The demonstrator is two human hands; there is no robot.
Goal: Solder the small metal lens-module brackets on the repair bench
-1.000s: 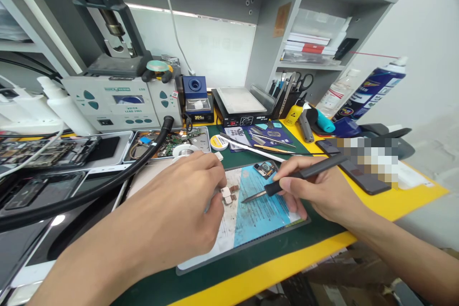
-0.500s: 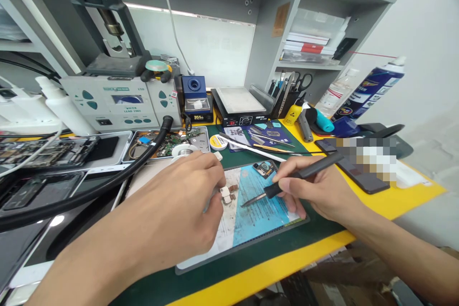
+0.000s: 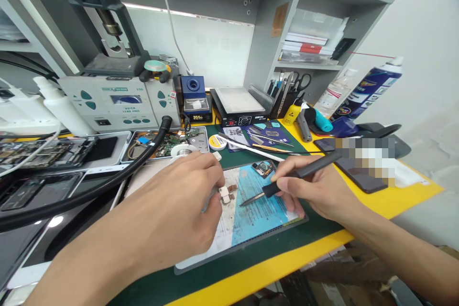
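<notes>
My left hand is closed in a pinch, thumb and forefinger at the left edge of a small white electronic part with brown flex tabs. The fingers hide where they meet the part. It sits over the white side of a stained white-and-blue work pad. My right hand grips a black-handled tool with a slim, blade-like metal tip. That tip points left over the blue side of the pad, a short way from the white part. A small black electronic module lies at the pad's back edge.
A black hose curves across the left side, over opened phones and a tray of circuit boards. Behind the pad are a solder spool, tweezers and a hot plate. A dark phone lies at right.
The whole view shifts very slightly. Both hands, the white part and the black-handled tool keep nearly the same places relative to one another.
</notes>
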